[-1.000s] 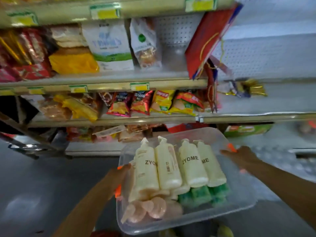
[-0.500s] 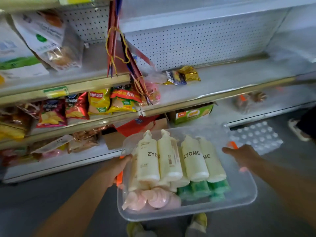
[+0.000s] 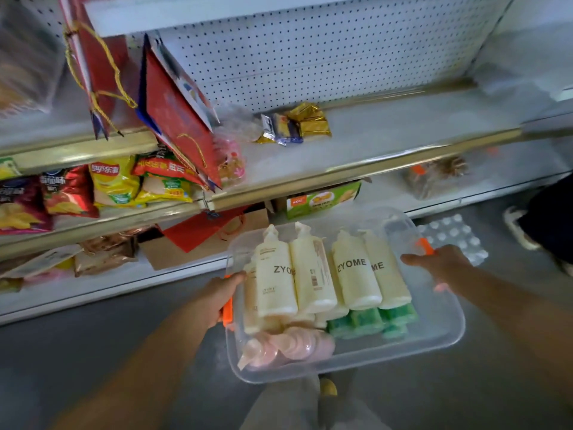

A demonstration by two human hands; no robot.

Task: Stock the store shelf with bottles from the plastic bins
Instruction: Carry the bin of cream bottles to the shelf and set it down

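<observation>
Now both hands (left [image 3: 217,297], right [image 3: 440,263]) grip bin [image 3: 434,333].

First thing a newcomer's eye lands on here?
The clear plastic bin at centre, gripped at its sides by the left hand and right hand, with cream bottles lying in a row inside. Then the red gift bags hanging upper left, beside a mostly bare shelf.

Dim, flat indoor light, soft motion blur throughout, wide-angle bending at the edges, no hard shadows
</observation>
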